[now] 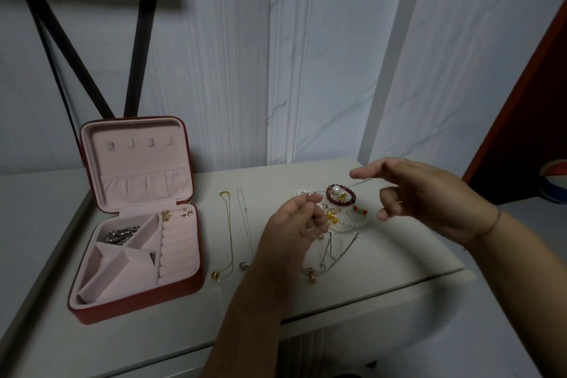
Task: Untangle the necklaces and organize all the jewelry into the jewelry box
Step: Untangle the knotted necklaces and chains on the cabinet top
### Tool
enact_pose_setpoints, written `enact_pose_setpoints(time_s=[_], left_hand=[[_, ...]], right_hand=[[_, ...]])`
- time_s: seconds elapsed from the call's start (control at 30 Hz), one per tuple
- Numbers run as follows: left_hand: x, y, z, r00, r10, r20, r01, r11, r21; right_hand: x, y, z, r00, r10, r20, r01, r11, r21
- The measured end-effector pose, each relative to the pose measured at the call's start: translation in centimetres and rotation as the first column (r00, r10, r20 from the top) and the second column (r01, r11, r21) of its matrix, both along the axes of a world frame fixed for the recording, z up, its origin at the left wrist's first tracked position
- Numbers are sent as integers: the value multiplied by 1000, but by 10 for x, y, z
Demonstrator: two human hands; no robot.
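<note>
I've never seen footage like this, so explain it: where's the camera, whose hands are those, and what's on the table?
There is no machine: these are a person's two bare hands, filmed by one wide-angle camera worn on the head, looking down. On the white table stands an open red jewelry box with pink lining. Beside it lie a gold necklace and a silver necklace, laid straight. Further right is a tangled jewelry pile with a dark red bead bracelet. The left hand is above the pile, fingers curled; whether it pinches a chain is too fine to see. The right hand is open.
</note>
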State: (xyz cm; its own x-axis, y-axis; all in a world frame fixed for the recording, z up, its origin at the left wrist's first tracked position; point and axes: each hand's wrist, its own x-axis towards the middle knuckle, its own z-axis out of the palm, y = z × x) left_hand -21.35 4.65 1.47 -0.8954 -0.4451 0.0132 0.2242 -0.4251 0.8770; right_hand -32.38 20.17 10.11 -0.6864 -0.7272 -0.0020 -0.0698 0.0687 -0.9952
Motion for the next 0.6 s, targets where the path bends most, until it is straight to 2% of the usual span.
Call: enact_pose_setpoints(time_s=[0.13,0.3,0.43,0.6], left_hand=[[2,-3,-1,1000,17,11,-17,1000,19],[3,0,-3,999,-13,36,12,1000,3],[4,1,-6,995,-24,99,32,996,-80],[7,3,-11,984,-34,173,66,981,-180]], right_hand=[[2,-7,26,970,108,-218,-62,977,205],[1,-16,40,914,232,-332,-168,963,210],[5,-20,45,862,300,-409,-214,946,245],[10,-25,50,833,343,-434,-243,932,271]])
